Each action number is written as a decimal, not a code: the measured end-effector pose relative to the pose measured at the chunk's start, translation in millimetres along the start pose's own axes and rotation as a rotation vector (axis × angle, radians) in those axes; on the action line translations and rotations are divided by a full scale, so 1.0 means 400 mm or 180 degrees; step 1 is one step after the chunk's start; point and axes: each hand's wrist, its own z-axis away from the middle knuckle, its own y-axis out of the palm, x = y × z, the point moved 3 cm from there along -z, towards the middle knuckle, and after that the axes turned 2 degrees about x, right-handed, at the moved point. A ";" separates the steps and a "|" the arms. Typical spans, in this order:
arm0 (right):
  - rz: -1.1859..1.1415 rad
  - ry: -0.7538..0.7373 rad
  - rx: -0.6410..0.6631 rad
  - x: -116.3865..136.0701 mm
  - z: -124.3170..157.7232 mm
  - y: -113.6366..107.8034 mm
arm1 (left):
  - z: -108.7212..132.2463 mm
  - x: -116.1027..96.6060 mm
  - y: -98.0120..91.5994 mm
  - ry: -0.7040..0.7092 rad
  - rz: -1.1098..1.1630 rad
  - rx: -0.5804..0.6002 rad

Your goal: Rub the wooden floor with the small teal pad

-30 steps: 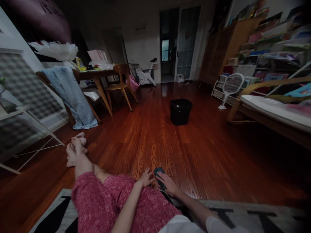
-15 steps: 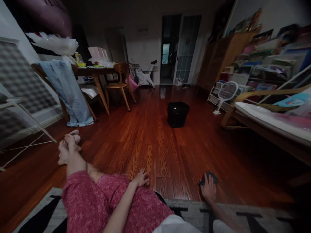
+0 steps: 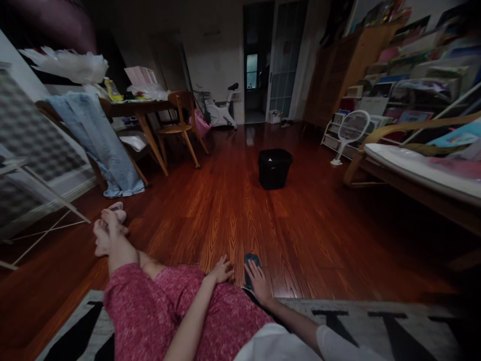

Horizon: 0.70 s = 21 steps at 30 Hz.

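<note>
I sit on the floor with my legs in pink trousers point(image 3: 158, 306) stretched out to the left. My left hand point(image 3: 221, 271) rests at my knee, touching the wooden floor point(image 3: 300, 235), with its fingers spread and nothing in it. My right hand point(image 3: 258, 283) lies flat, fingers stretched forward, on a small dark teal cloth-like thing point(image 3: 251, 260) on the floorboards just beyond the rug point(image 3: 376, 326). The thing's far end sticks out past my fingertips. The two hands are about a hand's width apart.
A black bin point(image 3: 274, 168) stands mid-floor ahead. A wooden table point(image 3: 141, 108) and chair point(image 3: 180, 128) with hanging jeans point(image 3: 101, 140) are at the left, with a white rack point(image 3: 30, 175) nearer. A wooden armchair point(image 3: 413, 170), a racket-shaped swatter point(image 3: 351, 130) and bookshelves are at the right.
My right hand swept the dark thing far out to the right across the floor, then back in beside my left hand. My left hand stayed at my knee.
</note>
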 end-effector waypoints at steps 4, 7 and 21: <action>-0.0256 -0.0451 0.0364 0.062 -0.064 0.005 | 0.001 0.000 0.003 0.0003 0.0047 -0.0039; -0.0474 -0.0608 0.0469 0.024 -0.075 -0.037 | 0.007 -0.004 0.001 -0.0007 0.0056 -0.0029; 0.0101 0.2125 -0.1082 -0.542 0.218 -0.205 | 0.004 -0.007 0.001 0.0000 0.0131 0.0079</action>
